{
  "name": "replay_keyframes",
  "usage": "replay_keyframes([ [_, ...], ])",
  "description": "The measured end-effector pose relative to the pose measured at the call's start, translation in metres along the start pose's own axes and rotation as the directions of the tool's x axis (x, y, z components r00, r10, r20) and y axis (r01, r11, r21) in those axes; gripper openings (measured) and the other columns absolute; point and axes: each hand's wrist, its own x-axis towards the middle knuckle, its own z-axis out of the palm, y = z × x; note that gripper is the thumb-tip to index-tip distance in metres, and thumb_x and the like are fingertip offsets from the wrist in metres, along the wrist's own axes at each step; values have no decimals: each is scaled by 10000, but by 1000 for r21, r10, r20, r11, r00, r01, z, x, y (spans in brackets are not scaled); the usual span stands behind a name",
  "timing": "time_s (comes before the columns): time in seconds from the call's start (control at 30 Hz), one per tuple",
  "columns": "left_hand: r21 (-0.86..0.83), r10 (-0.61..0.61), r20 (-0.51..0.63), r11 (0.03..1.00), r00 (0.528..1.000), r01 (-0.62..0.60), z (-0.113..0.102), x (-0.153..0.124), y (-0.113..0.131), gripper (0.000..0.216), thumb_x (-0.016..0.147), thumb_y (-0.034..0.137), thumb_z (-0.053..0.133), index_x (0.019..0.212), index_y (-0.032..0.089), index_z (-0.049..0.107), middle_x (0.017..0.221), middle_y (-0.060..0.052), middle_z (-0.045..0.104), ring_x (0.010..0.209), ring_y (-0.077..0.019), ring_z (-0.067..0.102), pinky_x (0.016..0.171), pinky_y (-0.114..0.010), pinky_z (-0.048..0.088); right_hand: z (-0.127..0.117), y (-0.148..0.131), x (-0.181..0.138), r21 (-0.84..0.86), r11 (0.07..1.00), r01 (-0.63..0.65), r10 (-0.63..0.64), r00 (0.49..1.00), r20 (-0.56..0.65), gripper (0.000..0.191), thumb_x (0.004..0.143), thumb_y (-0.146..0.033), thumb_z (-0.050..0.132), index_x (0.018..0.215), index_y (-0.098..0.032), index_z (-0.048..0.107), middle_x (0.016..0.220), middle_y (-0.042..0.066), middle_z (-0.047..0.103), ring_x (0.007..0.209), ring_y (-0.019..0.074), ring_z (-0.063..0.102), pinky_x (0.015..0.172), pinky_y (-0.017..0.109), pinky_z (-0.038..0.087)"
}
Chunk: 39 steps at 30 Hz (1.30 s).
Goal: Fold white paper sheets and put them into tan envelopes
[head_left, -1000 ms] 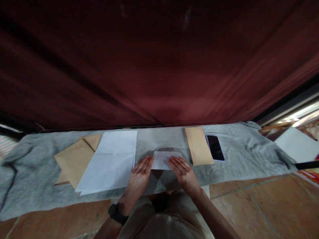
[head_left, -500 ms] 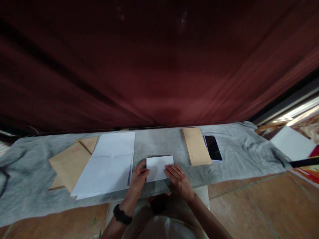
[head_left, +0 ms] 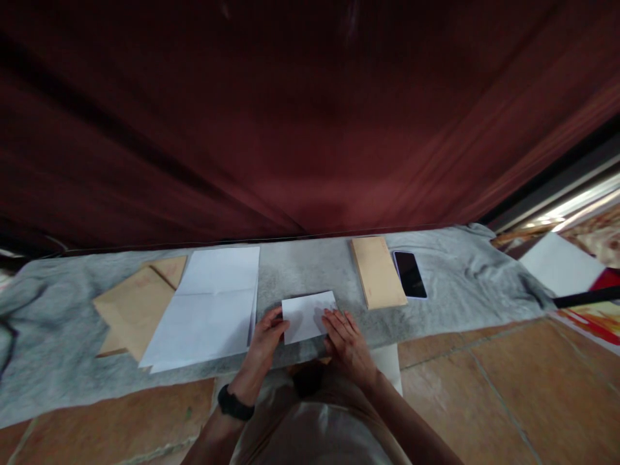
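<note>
A small folded sheet of white paper (head_left: 306, 318) lies in front of me at the near side of the cloth-covered table, between my hands. My left hand (head_left: 265, 332) is closed on its left edge, thumb on top and the fingers bent behind it. At the right edge, my right hand (head_left: 347, 339) holds the paper with its fingers laid over the top and its thumb low at the near corner. Just left of my left hand is a stack of larger white sheets (head_left: 208, 313), each with a crease across the middle.
Brown envelopes (head_left: 130, 307) lie fanned out at the left, partly under the white sheets. Right of my hands are a neat stack of brown envelopes (head_left: 380, 274) and a dark phone (head_left: 410, 274). A dark red curtain (head_left: 310, 129) hangs behind the grey table cloth (head_left: 465, 284).
The small folded paper has turned slightly, its right side now higher. My right hand's fingers have shifted to its right edge. The whole view has tilted a little.
</note>
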Motion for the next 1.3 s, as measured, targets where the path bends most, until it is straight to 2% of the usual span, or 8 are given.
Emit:
replay_keyframes([
  [0.23, -249, 6, 121, 968, 993, 24, 1, -12, 12, 574, 704, 467, 815, 1180, 176, 677, 1080, -117, 765, 970, -254, 737, 844, -364, 573, -23, -10, 24, 232, 959, -161, 192, 974, -120, 497, 969, -136, 400, 1429, -180, 583, 1370, 113, 669, 1258, 227, 630, 1103, 397, 505],
  [0.4, -238, 152, 176, 965, 973, -108, 12, -16, 18, 578, 725, 460, 839, 1225, 211, 692, 1290, -117, 709, 1179, -273, 668, 956, -365, 528, -33, -5, 39, 713, 555, -427, 576, 816, 40, 389, 1001, -453, 482, 1048, -186, 761, 927, 66, 772, 835, 227, 713, 727, 305, 576],
  [0.6, -74, 209, 167, 977, 963, -199, 29, -11, 15, 349, 716, 452, 811, 951, 197, 778, 894, -35, 762, 779, -157, 656, 699, -251, 486, -23, 2, 43, 866, 176, -467, 634, 727, 263, 435, 806, -617, 675, 798, -186, 739, 735, 18, 686, 647, 169, 578, 604, 275, 463],
  [0.73, 14, 206, 75, 978, 976, -208, 29, -1, 10, 323, 644, 461, 811, 793, 181, 753, 688, 4, 682, 605, -118, 544, 577, -236, 412, -21, 3, 42, 876, 101, -471, 647, 700, 302, 387, 767, -582, 710, 794, -199, 752, 743, 19, 690, 667, 172, 573, 612, 281, 474],
  [0.9, 18, 177, 27, 984, 984, -178, 29, 4, 10, 376, 601, 493, 820, 793, 178, 746, 719, -9, 693, 624, -127, 568, 568, -237, 420, -14, 8, 38, 865, 4, -502, 654, 655, 377, 400, 695, -557, 758, 911, -222, 783, 766, 21, 714, 678, 197, 617, 560, 293, 521],
  [1.17, -24, 122, 58, 992, 991, -120, 29, 0, 13, 449, 556, 542, 858, 763, 162, 738, 732, -37, 708, 621, -130, 588, 570, -242, 438, 6, 13, 42, 856, -40, -516, 684, 610, 399, 477, 699, -582, 747, 986, -201, 765, 891, 65, 756, 751, 244, 683, 563, 340, 580],
  [1.23, -19, 131, 38, 991, 991, -131, 27, 1, 15, 437, 548, 537, 866, 719, 160, 725, 670, -18, 674, 584, -115, 551, 549, -235, 406, 9, 11, 42, 858, 84, -507, 694, 647, 315, 528, 754, -586, 706, 1106, -194, 742, 996, 95, 759, 841, 269, 703, 647, 385, 612],
  [1.3, -17, 142, 26, 990, 989, -142, 25, 3, 18, 435, 551, 537, 868, 707, 159, 721, 647, -10, 658, 572, -112, 535, 544, -236, 388, 9, 8, 41, 824, 329, -461, 661, 736, 148, 545, 852, -559, 633, 1256, -198, 687, 1182, 127, 726, 1037, 290, 695, 853, 450, 613],
])
